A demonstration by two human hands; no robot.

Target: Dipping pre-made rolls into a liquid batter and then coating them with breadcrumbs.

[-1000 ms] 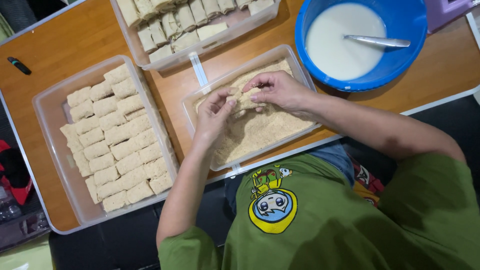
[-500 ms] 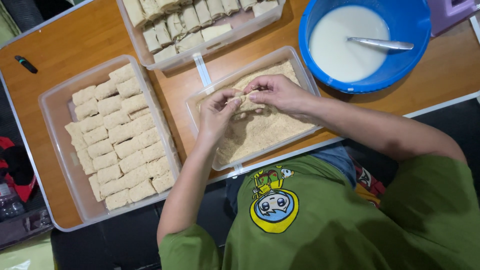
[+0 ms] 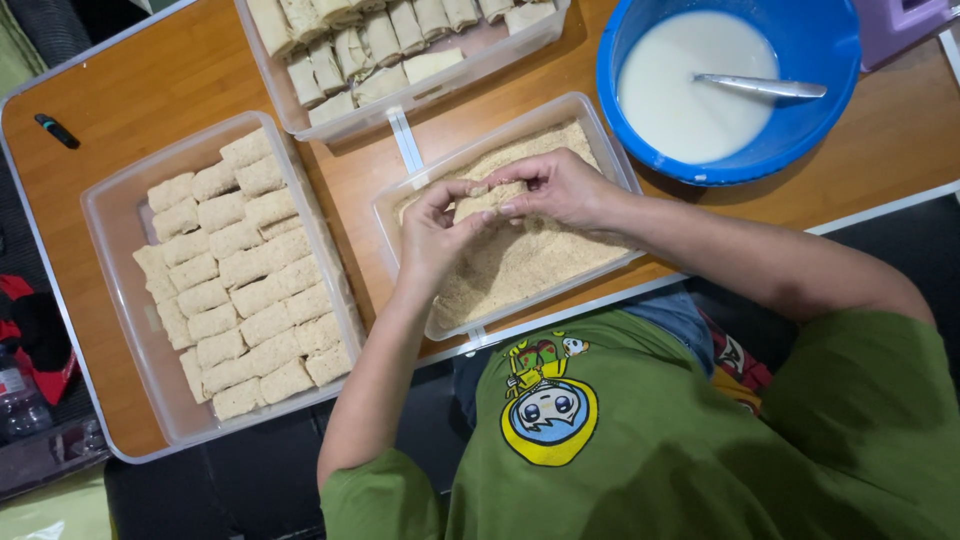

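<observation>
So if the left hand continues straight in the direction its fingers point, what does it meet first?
Probably the breaded piece that the left hand pinches together with the right hand; beyond it, the tub's far wall.

The only package is a clear plastic bottle with a pale label band point(image 3: 14, 392). It stands off the table, far to the left of and nearer the body than where the left hand point(image 3: 432, 235) and right hand point(image 3: 560, 190) pinch a pale crumb-coated piece point(image 3: 482, 203). The frame edge cuts it off.
</observation>
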